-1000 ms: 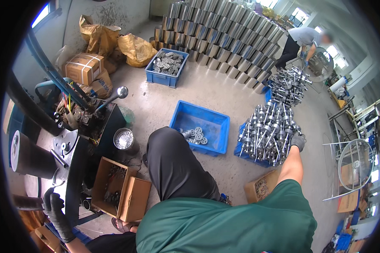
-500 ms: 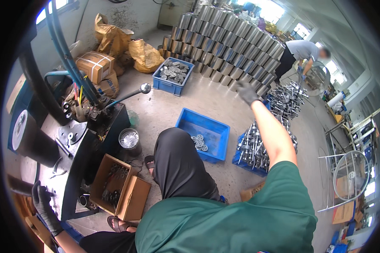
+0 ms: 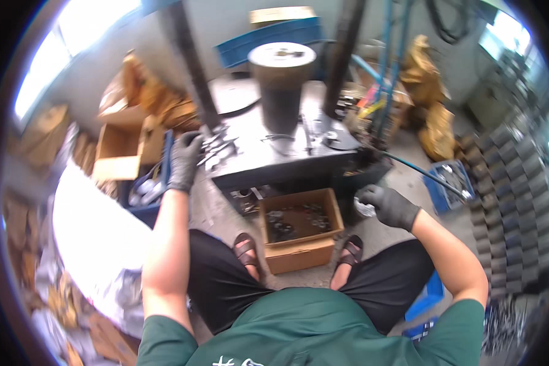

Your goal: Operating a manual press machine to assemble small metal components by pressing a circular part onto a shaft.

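My left hand (image 3: 186,163), in a dark grey glove, is at the left edge of the metal machine table (image 3: 256,160), its fingers stretched up and slightly blurred. Beside it on the table lie several shiny metal pieces (image 3: 218,148). My right hand (image 3: 389,207), gloved alike, hovers right of the table with fingers curled; what they hold, if anything, is hidden. Just behind those fingers shows a silvery can (image 3: 365,208), partly covered. A thick dark cylinder with a pale top (image 3: 282,79) stands upright on the table.
An open cardboard box with small metal parts (image 3: 302,219) sits on the floor between my feet. A blue lever (image 3: 424,173) juts out at the right. Beyond it are a blue crate of metal parts (image 3: 448,186) and stacked metal cylinders (image 3: 512,207). A white sack (image 3: 94,213) lies left.
My view has swung left from the crates to face the machine table. My right arm, earlier stretched toward the stacked cylinders, is now bent near the table. My left hand stays by the table's edge.
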### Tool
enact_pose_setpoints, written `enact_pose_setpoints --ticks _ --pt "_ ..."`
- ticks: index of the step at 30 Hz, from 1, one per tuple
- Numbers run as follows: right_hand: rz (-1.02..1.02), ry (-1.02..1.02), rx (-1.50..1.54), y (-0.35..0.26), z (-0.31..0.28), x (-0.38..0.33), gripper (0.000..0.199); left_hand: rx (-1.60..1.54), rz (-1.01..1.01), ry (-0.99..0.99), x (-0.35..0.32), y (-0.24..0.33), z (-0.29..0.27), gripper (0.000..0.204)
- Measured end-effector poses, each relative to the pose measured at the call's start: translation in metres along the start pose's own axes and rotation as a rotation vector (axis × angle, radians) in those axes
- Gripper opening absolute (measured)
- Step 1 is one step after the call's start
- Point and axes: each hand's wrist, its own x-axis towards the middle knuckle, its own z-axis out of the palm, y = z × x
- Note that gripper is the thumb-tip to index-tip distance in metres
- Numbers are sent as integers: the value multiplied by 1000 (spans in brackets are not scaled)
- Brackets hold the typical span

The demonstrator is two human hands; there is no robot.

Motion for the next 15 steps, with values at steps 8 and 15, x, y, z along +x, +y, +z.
enact_pose_setpoints --ticks 8,15 --pt "-114 -340 84 10 62 38 23 242 -56 52 10 -34 -30 34" --pt "-28 -449 141 28 59 55 35 299 -357 -421 0 -17 -11 31"
